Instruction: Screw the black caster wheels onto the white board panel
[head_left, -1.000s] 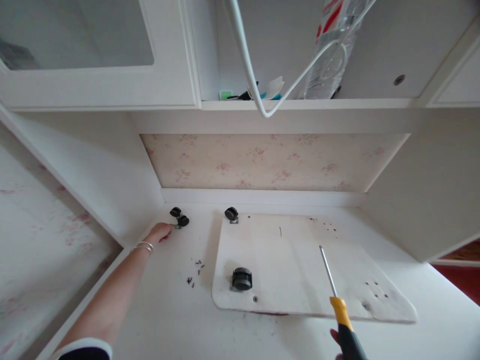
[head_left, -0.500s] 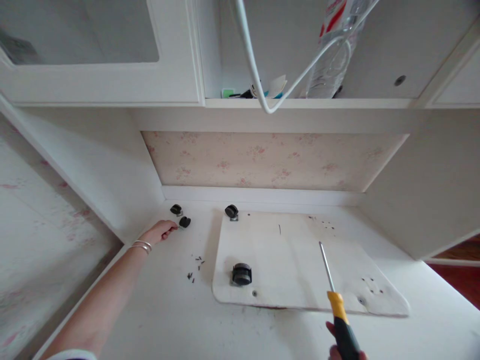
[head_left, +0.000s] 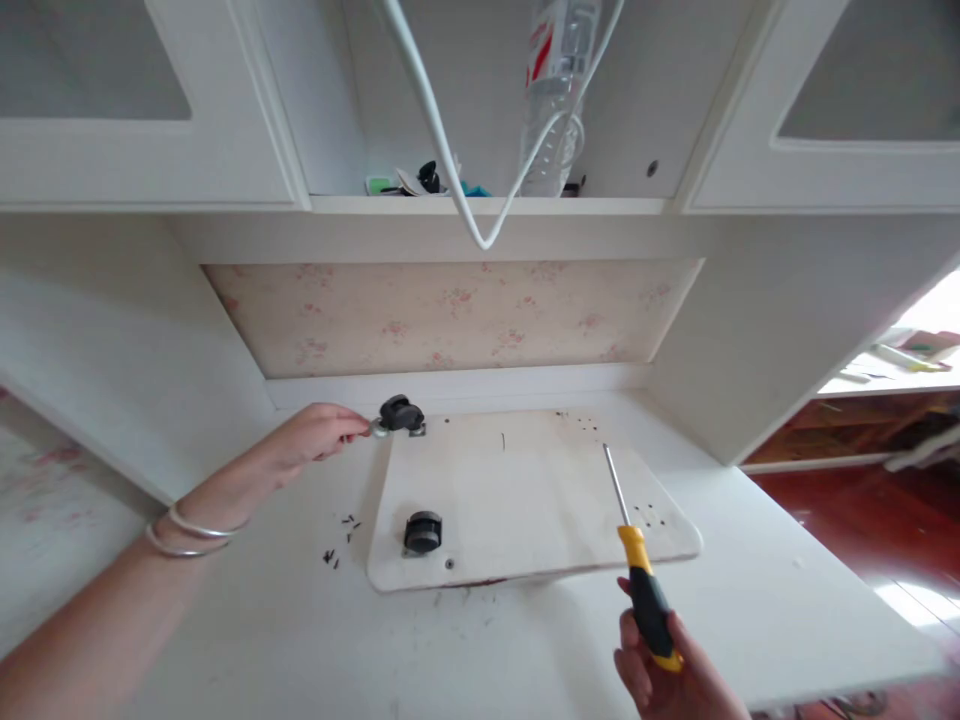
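Note:
My left hand [head_left: 326,432] pinches a black caster wheel [head_left: 391,410] by its metal plate, raised near the board's back left corner. In view it overlaps a second caster [head_left: 412,418] standing on that corner. Another caster [head_left: 423,532] sits at the front left of the white board [head_left: 517,500]. My right hand [head_left: 651,655] is wrapped round the yellow and black handle of a screwdriver [head_left: 646,600]. Its shaft points up and away over the board's right part, where small screw holes [head_left: 649,516] show. Small dark screws [head_left: 348,528] lie left of the board.
The board lies on a white desktop [head_left: 525,650] between side panels. Above is a shelf with a plastic bottle [head_left: 553,110] and small items. A white cable [head_left: 442,130] hangs in front of it. Cabinet doors flank the shelf. Red flooring [head_left: 817,430] shows at right.
My left hand has lifted the caster off the desktop and carried it right, to the board's back left corner. The view has turned right. More of my right hand shows, still holding the screwdriver.

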